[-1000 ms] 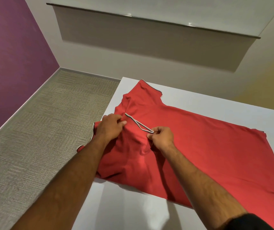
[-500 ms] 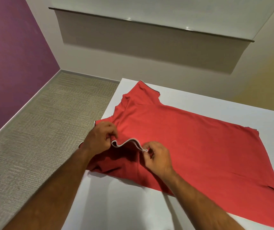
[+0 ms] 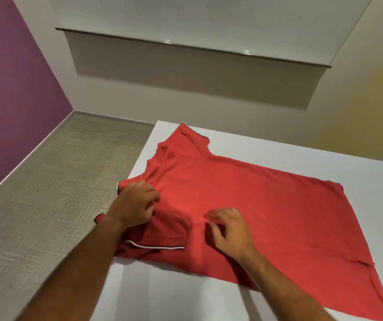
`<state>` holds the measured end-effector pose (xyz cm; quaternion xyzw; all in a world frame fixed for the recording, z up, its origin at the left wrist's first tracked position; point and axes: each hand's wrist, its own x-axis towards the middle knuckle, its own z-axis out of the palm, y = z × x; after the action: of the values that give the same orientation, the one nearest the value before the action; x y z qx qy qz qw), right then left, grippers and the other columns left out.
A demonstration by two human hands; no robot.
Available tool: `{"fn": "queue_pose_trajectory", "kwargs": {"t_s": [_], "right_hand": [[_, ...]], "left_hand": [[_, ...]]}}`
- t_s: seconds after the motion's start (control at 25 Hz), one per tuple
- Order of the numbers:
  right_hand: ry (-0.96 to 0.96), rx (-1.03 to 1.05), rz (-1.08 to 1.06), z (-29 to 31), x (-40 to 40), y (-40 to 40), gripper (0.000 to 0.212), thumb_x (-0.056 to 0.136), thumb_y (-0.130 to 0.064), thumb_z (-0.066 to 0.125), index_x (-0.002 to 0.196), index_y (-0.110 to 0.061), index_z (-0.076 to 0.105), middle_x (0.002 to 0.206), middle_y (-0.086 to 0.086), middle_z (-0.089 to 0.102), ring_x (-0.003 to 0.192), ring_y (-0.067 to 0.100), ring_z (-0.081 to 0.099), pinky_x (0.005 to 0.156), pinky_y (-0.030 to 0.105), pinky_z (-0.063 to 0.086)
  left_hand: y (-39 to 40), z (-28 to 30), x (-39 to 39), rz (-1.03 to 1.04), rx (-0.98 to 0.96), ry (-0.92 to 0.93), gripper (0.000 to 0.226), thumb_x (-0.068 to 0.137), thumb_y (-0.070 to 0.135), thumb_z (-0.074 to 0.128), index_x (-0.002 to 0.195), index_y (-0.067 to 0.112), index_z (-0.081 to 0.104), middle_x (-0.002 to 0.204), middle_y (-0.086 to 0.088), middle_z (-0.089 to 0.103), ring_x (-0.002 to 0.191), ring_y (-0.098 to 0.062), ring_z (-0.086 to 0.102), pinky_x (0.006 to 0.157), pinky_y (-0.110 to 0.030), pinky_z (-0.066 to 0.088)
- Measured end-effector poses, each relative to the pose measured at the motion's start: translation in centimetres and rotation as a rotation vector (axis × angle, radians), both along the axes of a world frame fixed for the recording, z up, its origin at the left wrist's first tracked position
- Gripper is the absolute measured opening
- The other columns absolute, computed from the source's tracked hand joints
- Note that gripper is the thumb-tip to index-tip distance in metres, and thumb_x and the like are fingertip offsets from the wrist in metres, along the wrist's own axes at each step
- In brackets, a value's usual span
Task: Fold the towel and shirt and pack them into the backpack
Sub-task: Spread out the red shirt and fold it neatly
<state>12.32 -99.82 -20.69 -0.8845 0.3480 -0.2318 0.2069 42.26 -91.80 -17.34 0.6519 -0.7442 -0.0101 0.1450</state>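
The red shirt (image 3: pixel 244 205) lies spread flat on the white counter (image 3: pixel 278 154), its collar end at the counter's left edge and its hem toward the right. Half a second ago both hands pinched the striped sleeve cuff and held it up over the shirt; now that sleeve (image 3: pixel 162 235) lies folded down on the shirt's near side, its black-and-white cuff band (image 3: pixel 154 245) lying flat, close to the near edge of the fabric. The left hand (image 3: pixel 132 205) has moved to the shirt's shoulder by the collar, where its curled fingers bunch and grip the red cloth. The right hand (image 3: pixel 230 230) has let go of the cuff and now sits just right of the folded sleeve, fingers loosely spread, holding nothing, fingertips at or just above the cloth. The shirt's body and far sleeve lie much as before.
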Motion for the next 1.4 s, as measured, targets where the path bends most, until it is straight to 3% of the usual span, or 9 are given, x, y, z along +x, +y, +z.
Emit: {"fn": "queue_pose_trajectory", "kwargs": {"t_s": [0.32, 0.52, 0.68, 0.92, 1.08, 1.16, 1.24, 1.32, 1.4], "right_hand": [[0.405, -0.013, -0.531, 2.0, -17.8, -14.8, 0.03, 0.075, -0.006, 0.064, 0.105, -0.011, 0.069, 0.102, 0.012, 0.068, 0.096, 0.036, 0.06, 0.081, 0.042, 0.051], [0.542, 0.011, -0.628, 1.6, -24.7, -21.4, 0.04, 0.084, -0.013, 0.06, 0.124, -0.016, 0.062, 0.124, 0.012, 0.063, 0.108, 0.037, 0.056, 0.088, 0.046, 0.051], [0.596, 0.046, -0.598, 0.5, -26.0, -24.8, 0.037, 0.088, -0.013, 0.055, 0.124, -0.019, 0.059, 0.129, 0.008, 0.059, 0.112, 0.034, 0.053, 0.084, 0.045, 0.051], [0.556, 0.218, -0.589, -1.4, -27.2, -28.1, 0.066, 0.081, -0.021, 0.064, 0.142, -0.012, 0.042, 0.145, 0.016, 0.047, 0.131, 0.039, 0.044, 0.105, 0.052, 0.041], [0.298, 0.407, -0.936, -0.9, -27.8, -28.6, 0.087, 0.071, -0.028, 0.084, 0.142, -0.005, 0.04, 0.138, 0.019, 0.054, 0.125, 0.038, 0.051, 0.1, 0.046, 0.044], [0.188, 0.546, -1.046, -0.5, -27.8, -28.4, 0.076, 0.068, -0.029, 0.086, 0.131, -0.005, 0.053, 0.122, 0.016, 0.065, 0.115, 0.035, 0.059, 0.093, 0.044, 0.049], [0.131, 0.621, -1.053, -0.2, -27.5, -28.1, 0.039, 0.066, -0.024, 0.086, 0.096, -0.005, 0.071, 0.088, 0.014, 0.074, 0.092, 0.033, 0.068, 0.079, 0.039, 0.052], [0.095, 0.645, -1.048, 0.2, -26.9, -27.8, 0.021, 0.066, -0.019, 0.084, 0.073, -0.005, 0.07, 0.068, 0.012, 0.071, 0.07, 0.028, 0.066, 0.063, 0.032, 0.047], [0.039, 0.643, -1.053, 0.4, -26.6, -27.7, 0.017, 0.067, -0.013, 0.083, 0.073, -0.006, 0.069, 0.07, 0.014, 0.071, 0.064, 0.025, 0.062, 0.061, 0.031, 0.046]], "left_hand": [[-14.5, 0.2, -5.2, 0.0, 0.115, -0.106, 0.044, 0.072, 0.022, 0.079, 0.114, 0.017, 0.067, 0.112, -0.001, 0.069, 0.105, -0.029, 0.06, 0.078, -0.043, 0.048], [-21.2, -0.8, -6.5, 0.06, 0.216, -0.222, 0.046, 0.095, 0.03, 0.058, 0.139, 0.024, 0.048, 0.142, 0.006, 0.052, 0.136, -0.021, 0.038, 0.102, -0.042, 0.034], [-24.7, -1.7, -6.8, 0.1, 0.364, -0.236, 0.051, 0.095, 0.028, 0.057, 0.143, 0.028, 0.038, 0.151, 0.006, 0.041, 0.146, -0.021, 0.022, 0.112, -0.045, 0.026], [-24.9, -4.2, -2.1, 0.526, 0.152, 0.148, 0.057, 0.089, 0.032, 0.063, 0.142, 0.02, 0.044, 0.148, -0.01, 0.045, 0.136, -0.038, 0.034, 0.109, -0.056, 0.033], [-23.3, -4.8, 1.8, 0.871, 0.125, 0.367, 0.073, 0.084, 0.048, 0.067, 0.142, 0.014, 0.042, 0.146, -0.017, 0.044, 0.136, -0.043, 0.034, 0.112, -0.056, 0.03], [-22.8, -5.2, 3.5, 1.016, 0.194, 0.54, 0.091, 0.071, 0.061, 0.068, 0.142, 0.013, 0.04, 0.145, -0.016, 0.047, 0.134, -0.041, 0.041, 0.111, -0.054, 0.035], [-22.6, -5.0, 3.9, 1.11, 0.221, 0.72, 0.092, 0.062, 0.062, 0.074, 0.135, 0.011, 0.049, 0.134, -0.015, 0.058, 0.121, -0.037, 0.055, 0.104, -0.049, 0.045], [-22.6, -4.7, 3.6, 1.118, 0.23, 0.853, 0.06, 0.07, 0.045, 0.08, 0.114, 0.007, 0.065, 0.11, -0.014, 0.068, 0.095, -0.031, 0.064, 0.089, -0.04, 0.05], [-22.8, -4.5, 3.6, 1.112, 0.227, 0.925, 0.034, 0.079, 0.029, 0.078, 0.102, 0.005, 0.068, 0.089, -0.013, 0.067, 0.075, -0.028, 0.06, 0.075, -0.035, 0.048]]}}
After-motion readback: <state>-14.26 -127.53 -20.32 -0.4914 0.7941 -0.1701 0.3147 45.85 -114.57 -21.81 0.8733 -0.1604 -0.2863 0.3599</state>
